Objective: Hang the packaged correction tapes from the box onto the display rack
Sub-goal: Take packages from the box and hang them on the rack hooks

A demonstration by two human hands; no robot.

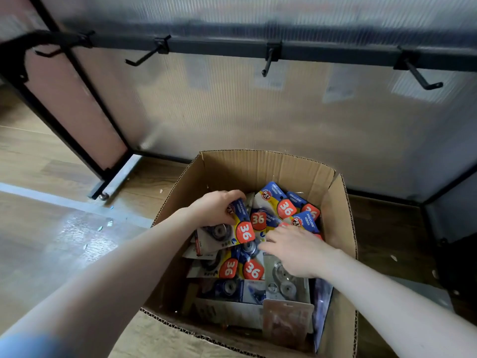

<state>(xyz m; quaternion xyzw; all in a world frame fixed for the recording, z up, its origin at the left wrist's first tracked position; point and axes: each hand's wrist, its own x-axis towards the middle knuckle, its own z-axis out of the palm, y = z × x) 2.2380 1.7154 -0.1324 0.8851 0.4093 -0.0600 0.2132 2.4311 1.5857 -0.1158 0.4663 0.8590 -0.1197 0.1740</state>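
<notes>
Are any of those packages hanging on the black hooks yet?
No. All the hooks on the black rail stick out bare, and the correction tape packages lie in the cardboard box.

Box top open; packages heaped inside. Rack hooks bare, jutting forward.

One box, four rack hooks — roughly ten tape packs.
</notes>
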